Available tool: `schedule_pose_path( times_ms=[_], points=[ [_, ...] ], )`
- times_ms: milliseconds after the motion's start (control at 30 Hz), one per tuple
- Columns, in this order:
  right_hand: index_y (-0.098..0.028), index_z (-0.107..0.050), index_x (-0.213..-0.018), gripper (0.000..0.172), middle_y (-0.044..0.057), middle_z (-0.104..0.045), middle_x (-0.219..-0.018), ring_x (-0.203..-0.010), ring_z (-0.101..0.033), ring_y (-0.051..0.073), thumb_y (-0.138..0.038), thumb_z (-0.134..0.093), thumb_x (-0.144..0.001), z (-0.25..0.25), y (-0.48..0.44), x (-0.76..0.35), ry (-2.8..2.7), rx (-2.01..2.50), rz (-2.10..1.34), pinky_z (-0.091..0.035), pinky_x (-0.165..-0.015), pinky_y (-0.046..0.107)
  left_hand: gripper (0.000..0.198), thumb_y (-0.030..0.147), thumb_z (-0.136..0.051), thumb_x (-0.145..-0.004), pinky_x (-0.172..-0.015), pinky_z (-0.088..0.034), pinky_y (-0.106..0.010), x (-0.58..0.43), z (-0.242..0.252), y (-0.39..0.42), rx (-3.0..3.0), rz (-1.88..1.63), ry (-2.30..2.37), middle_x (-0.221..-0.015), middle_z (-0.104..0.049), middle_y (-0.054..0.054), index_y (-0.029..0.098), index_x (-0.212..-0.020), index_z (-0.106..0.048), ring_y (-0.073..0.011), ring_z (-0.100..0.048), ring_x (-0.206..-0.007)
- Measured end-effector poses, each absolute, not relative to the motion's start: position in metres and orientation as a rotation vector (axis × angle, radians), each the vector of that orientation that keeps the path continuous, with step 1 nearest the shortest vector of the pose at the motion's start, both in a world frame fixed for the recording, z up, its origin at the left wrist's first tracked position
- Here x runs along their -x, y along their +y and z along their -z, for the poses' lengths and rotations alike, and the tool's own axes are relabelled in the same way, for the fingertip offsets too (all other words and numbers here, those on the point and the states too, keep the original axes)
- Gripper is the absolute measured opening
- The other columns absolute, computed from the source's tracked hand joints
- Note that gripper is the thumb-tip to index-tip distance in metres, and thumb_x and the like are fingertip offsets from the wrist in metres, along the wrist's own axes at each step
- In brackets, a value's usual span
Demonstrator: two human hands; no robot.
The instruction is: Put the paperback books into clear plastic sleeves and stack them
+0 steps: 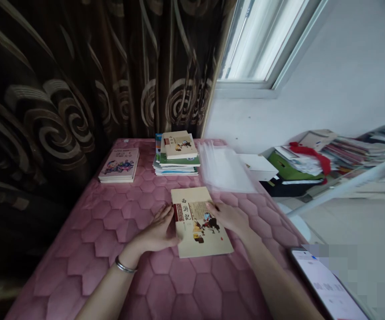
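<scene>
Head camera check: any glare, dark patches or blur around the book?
Head view: window blown out white; curtain very dark; book, left hand and right hand evenly lit and sharp; lower right corner pixelated beside the phone.

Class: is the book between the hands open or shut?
Shut: the book lies flat, cover up, left hand and right hand touching its sides.

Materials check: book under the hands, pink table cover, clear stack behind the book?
Book: paper with a soft card cover; the printed picture looks faintly glossy.
Table cover: padded quilted fabric with stitched hexagons and a slight satin sheen.
Clear stack: probably thin plastic sheets or sleeves; translucent, pink shows through.
</scene>
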State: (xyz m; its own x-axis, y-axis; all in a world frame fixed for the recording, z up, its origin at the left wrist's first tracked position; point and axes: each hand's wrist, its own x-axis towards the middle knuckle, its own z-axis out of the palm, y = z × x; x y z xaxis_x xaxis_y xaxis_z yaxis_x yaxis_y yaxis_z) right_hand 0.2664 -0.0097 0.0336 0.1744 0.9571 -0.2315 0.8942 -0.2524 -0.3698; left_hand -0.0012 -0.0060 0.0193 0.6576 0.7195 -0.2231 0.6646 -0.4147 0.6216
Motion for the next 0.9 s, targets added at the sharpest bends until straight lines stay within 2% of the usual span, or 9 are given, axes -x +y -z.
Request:
schedule_pose_path(
  times_ms=[67, 133, 400, 567, 900],
  points=[
    [-0.018, -0.067, -0.107, 0.051, 0.012, -0.071, -0.105, -0.099, -0.066, 0.026, -0.051, -0.030, -0.095, -0.031, -0.011, -0.262, -1.799, 2.313, -0.636, -0.047, -0.079, 0.030, 0.111, 0.059, -0.066, -0.070, -0.119, -0.012, -0.049, 0.002, -0.016, -0.004, -2.172, -0.115, 1.055, -0.160, -0.003, -0.014, 0.016, -0.152, -0.007, -0.0328, 0.001, -0.146],
    [-0.018, -0.066, -0.108, 0.051, 0.012, -0.070, -0.108, -0.101, -0.066, 0.026, -0.051, -0.029, -0.095, -0.030, -0.012, -0.261, -1.796, 2.296, -0.666, -0.045, -0.078, 0.030, 0.115, 0.059, -0.071, -0.065, -0.118, -0.012, -0.049, 0.002, -0.011, -0.003, -2.165, -0.121, 1.080, -0.159, -0.003, -0.015, 0.017, -0.152, -0.008, -0.0335, 0.001, -0.146],
    [-0.021, -0.066, -0.108, 0.051, 0.010, -0.071, -0.106, -0.099, -0.065, 0.027, -0.052, -0.027, -0.095, -0.028, -0.014, -0.270, -1.810, 2.260, -0.690, -0.042, -0.073, 0.028, 0.098, 0.050, -0.063, -0.076, -0.118, -0.011, -0.047, 0.000, -0.006, -0.002, -2.150, -0.105, 1.118, -0.159, -0.004, -0.013, 0.018, -0.152, -0.009, -0.0283, 0.003, -0.146],
    [-0.019, -0.067, -0.107, 0.053, 0.011, -0.071, -0.104, -0.097, -0.066, 0.027, -0.051, -0.026, -0.096, -0.026, -0.016, -0.268, -1.811, 2.308, -0.665, -0.043, -0.072, 0.029, 0.095, 0.048, -0.061, -0.078, -0.118, -0.011, -0.046, 0.000, -0.005, -0.002, -2.144, -0.126, 1.132, -0.160, -0.007, -0.011, 0.019, -0.152, -0.010, -0.0276, 0.001, -0.147],
    [-0.017, -0.062, -0.117, 0.055, 0.014, -0.069, -0.108, -0.097, -0.066, 0.028, -0.048, -0.022, -0.097, -0.029, -0.017, -0.262, -1.825, 2.400, -0.613, -0.044, -0.075, 0.032, 0.094, 0.053, -0.057, -0.082, -0.118, -0.011, -0.044, -0.002, -0.010, -0.004, -2.134, -0.075, 1.149, -0.159, -0.004, -0.011, 0.017, -0.152, -0.007, -0.0278, 0.004, -0.146]
  ],
)
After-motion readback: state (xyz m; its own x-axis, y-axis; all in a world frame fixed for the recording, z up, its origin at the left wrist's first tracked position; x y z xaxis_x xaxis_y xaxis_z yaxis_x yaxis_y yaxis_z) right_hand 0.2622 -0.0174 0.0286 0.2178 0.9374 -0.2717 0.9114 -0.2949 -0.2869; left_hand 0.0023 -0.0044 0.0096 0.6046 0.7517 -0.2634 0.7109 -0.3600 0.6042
